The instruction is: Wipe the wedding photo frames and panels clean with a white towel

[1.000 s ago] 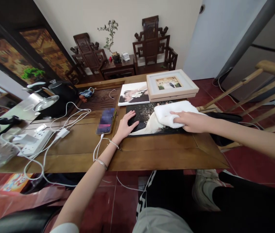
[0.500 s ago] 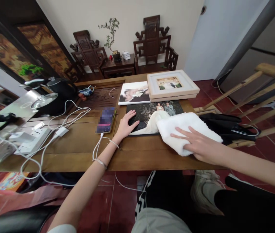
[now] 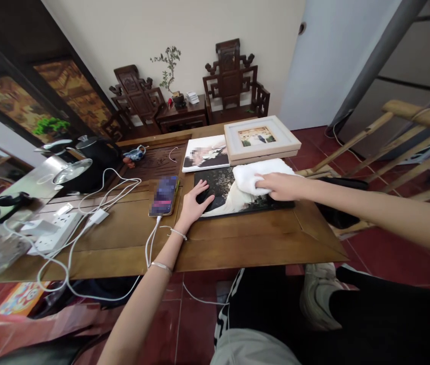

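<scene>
A dark wedding photo panel (image 3: 220, 190) lies flat on the wooden table (image 3: 233, 243). My left hand (image 3: 195, 203) rests on its left end, fingers spread. On the panel's upper right part sits a folded white cloth (image 3: 245, 177), and my right hand (image 3: 281, 186) grips its near edge with bent fingers. The cloth hides the upper right of the picture. Just behind the panel are a smaller white-edged photo panel (image 3: 215, 152) and a pale wooden picture frame (image 3: 286, 142). A phone (image 3: 166, 195) with a white cable plugged in lies left of my left hand.
A white power strip (image 3: 57, 233) and tangled white cables cover the table's left side. Behind them stand a lidded black pot (image 3: 80, 177) and a black kettle (image 3: 95, 144). A bamboo chair (image 3: 408, 111) stands close on the right, with a black bag (image 3: 336, 210) on it.
My right hand has moved the cloth up and left, from the panel's lower right corner to its upper right part. My left hand stays on the panel. The view has shifted slightly.
</scene>
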Tool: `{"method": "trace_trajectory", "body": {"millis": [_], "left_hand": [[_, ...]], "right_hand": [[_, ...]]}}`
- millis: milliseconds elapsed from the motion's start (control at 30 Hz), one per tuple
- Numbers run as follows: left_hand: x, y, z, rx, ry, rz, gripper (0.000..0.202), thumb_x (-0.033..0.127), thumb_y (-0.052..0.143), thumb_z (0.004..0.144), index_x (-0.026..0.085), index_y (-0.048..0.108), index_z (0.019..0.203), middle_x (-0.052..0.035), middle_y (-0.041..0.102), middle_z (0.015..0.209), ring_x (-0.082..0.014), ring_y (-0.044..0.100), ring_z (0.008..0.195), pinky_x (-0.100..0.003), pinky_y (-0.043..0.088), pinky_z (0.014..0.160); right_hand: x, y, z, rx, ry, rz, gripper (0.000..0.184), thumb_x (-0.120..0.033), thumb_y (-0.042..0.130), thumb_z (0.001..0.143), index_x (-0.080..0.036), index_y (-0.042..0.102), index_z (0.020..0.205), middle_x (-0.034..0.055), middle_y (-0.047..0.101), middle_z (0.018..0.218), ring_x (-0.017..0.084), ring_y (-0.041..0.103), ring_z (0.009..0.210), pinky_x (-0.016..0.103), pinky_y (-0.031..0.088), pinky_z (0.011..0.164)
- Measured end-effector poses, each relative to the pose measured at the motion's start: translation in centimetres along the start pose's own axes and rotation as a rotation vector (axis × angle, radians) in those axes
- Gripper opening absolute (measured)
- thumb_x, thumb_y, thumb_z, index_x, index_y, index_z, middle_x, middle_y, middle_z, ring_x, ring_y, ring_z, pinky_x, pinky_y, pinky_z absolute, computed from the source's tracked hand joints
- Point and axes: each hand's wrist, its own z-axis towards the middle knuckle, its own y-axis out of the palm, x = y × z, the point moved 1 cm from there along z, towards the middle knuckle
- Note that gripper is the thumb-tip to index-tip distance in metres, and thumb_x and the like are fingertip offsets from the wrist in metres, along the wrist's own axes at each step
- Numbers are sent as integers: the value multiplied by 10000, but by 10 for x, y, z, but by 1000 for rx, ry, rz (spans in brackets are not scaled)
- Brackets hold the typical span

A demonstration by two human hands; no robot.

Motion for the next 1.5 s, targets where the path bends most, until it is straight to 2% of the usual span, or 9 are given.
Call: {"method": "trace_trajectory", "body": {"millis": [167,267,400,600,800,1000,1233,1333,1500], "left_hand": [[-2,-1,2,-11,-9,-23,382,393,710,824,188,708,1147,-114,646,1338,-288,529,1341,-519,404,1157],[-1,-1,2,-15,-13,-25,386,392,715,823,184,708,1148,-119,642,1343,-287,527,1343,-512,398,1161],[0,-1,2,-13,-1,-33,391,391,713,827,171,707,1151,-131,638,1343,-280,535,1337,-501,399,1162],[0,0,3,-9,0,-12,373,383,705,827,189,706,1146,-110,647,1338,-283,536,1336,-512,405,1157],[-4,0,3,-30,5,-17,431,393,682,841,187,676,1219,-115,625,1369,-271,516,1356,-494,391,1166],[-15,2,3,-138,-23,22,500,374,602,895,225,572,1371,-103,449,1538,-277,384,1451,-533,270,1206],[-20,3,3,-162,-35,31,467,363,528,943,261,543,1399,-85,447,1543,-268,368,1459,-551,239,1202],[-20,3,4,-171,-29,30,484,356,537,937,225,541,1403,-108,444,1543,-272,364,1461,-540,244,1202],[-18,2,4,-181,-74,39,452,313,479,967,244,535,1410,-94,436,1551,-260,351,1469,-537,227,1207]], "right_hand": [[-7,1,12,18,63,-11,475,2,477,733,-157,642,1150,215,586,1327,329,638,1109,442,492,880],[-29,8,0,54,33,-8,555,49,457,718,-151,633,1205,218,534,1414,389,428,1372,576,428,1005],[-69,19,-23,65,-69,42,610,84,427,679,-149,640,1201,183,372,1565,421,220,1470,723,338,1031],[-105,16,-37,51,-187,73,599,59,471,661,-202,661,1165,152,460,1517,407,290,1448,694,358,1027],[-84,-7,-2,25,-63,112,536,14,475,707,-207,672,1154,193,605,1327,311,638,1114,420,490,861],[-44,-28,59,-21,-27,101,523,-11,467,742,-161,646,1210,170,700,1038,269,652,903,314,401,671],[-33,-24,90,29,44,85,518,-26,476,782,-146,611,1268,204,660,1145,293,637,977,341,427,747],[-47,-14,78,68,67,71,537,2,441,790,-154,596,1280,224,613,1226,345,571,1161,443,450,879],[-81,6,38,84,-26,71,604,77,411,728,-162,598,1250,206,528,1409,388,315,1421,629,383,1001]]}}
